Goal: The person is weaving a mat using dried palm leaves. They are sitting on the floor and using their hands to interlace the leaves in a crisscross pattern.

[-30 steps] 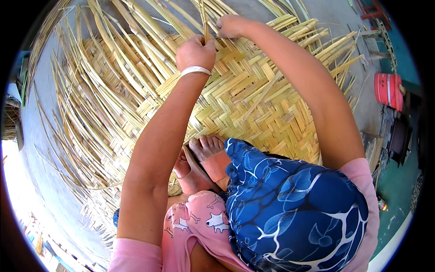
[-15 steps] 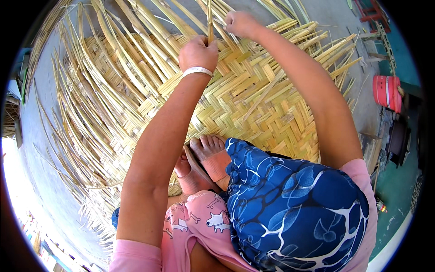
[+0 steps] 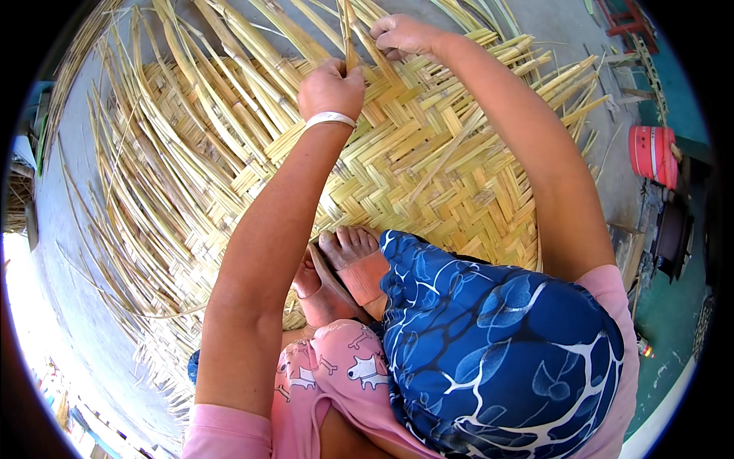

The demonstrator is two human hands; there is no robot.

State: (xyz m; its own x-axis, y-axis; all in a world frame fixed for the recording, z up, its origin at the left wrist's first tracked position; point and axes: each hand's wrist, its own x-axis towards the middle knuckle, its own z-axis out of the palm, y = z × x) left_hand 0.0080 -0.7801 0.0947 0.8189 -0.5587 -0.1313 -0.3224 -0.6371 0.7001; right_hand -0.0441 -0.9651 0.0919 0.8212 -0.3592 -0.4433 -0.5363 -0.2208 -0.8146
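A woven mat [image 3: 428, 168] of split cane strips in a zigzag pattern lies on the floor in front of me. My left hand [image 3: 331, 89], with a white band at its wrist, is closed around a cane strip [image 3: 347, 34] that stands up out of its grip. To the right of it, at the far part of the mat, my right hand [image 3: 405, 36] hovers beside the unwoven strips. Its fingers are loosely bent and apart, and I make out nothing held in them. Many long loose strips [image 3: 245, 99] fan out to the far left, partly over the weave.
My feet in orange sandals [image 3: 361, 279] rest at the mat's near edge. Blue patterned cloth [image 3: 497, 344] covers my right knee. Grey floor [image 3: 73, 229] shows at the left. A red container [image 3: 654, 157] and a dark metal object [image 3: 673, 241] stand at the right.
My right hand has shifted slightly left, and its fingers have loosened from a closed fist. The strip in my left hand has tipped a little to the left.
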